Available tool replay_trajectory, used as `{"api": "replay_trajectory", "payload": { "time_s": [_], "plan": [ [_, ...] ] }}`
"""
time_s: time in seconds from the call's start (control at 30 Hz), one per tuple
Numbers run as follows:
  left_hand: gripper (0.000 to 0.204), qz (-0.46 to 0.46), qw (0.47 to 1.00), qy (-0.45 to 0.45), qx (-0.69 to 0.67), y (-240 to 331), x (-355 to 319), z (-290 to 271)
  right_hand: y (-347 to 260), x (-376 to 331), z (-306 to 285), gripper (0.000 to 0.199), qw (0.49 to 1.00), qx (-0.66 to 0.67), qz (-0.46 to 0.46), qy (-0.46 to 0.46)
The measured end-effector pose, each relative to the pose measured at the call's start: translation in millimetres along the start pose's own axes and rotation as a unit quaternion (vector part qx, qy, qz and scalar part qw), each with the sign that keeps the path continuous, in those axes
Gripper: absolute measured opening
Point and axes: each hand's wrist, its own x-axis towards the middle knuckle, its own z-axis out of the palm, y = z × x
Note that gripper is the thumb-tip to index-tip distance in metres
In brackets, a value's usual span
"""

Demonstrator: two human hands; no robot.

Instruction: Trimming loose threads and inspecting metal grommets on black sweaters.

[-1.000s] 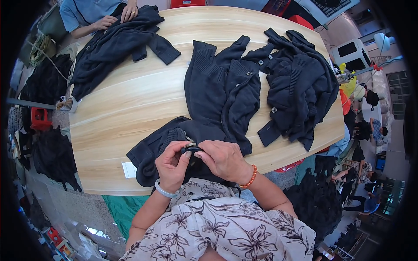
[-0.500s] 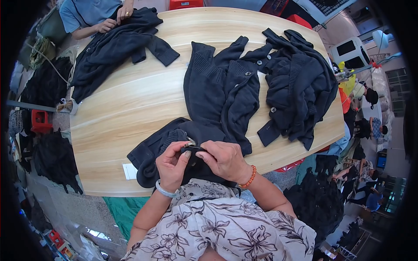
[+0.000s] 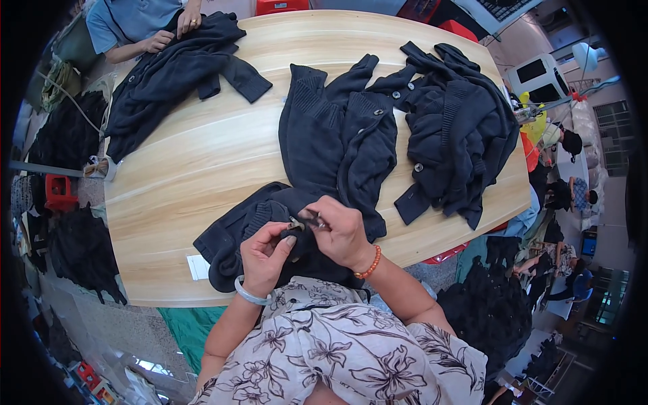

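Fingertips of both hands are pinched together on a small metal tool (image 3: pixel 298 223) over a fold of the dark knitted cardigan (image 3: pixel 324 155). The tool's exact kind cannot be told. The left hand (image 3: pixel 264 254) and right hand (image 3: pixel 344 233) are closed on cloth and tool at the table's near edge. The cardigan is spread toward the table's (image 3: pixel 202 162) middle. A heap of dark cardigans (image 3: pixel 459 128) lies at the right edge; another garment (image 3: pixel 169 74) is held by a second person at the far left corner.

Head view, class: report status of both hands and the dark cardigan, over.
Left hand pinching the dark cardigan at the near table edge. Right hand holds a small metal tool against it. Second cardigan pile lies alongside; nothing blocks.
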Motion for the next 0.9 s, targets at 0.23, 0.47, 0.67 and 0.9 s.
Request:
{"api": "replay_trajectory", "payload": {
  "time_s": [0.23, 0.47, 0.67, 0.9],
  "plan": [
    [0.022, -0.05, 0.998, 0.025, -0.036, -2, 1, -3, 8, -1, -12, 0.016, 0.956, 0.211, 0.2, -0.039],
    [0.022, -0.009, 1.0, 0.011, -0.001, -6, 2, 4, 3, 3, 3, 0.011, 0.986, 0.126, 0.082, -0.068],
    [0.049, 0.033, 0.996, 0.077, 0.02, -31, -13, 9, -3, 23, 4, 0.009, 0.99, 0.113, 0.079, -0.025],
    [0.011, 0.002, 0.999, 0.006, 0.045, -37, -4, -4, -12, 35, 8, 0.01, 0.994, 0.095, 0.01, -0.049]
  ]
}}
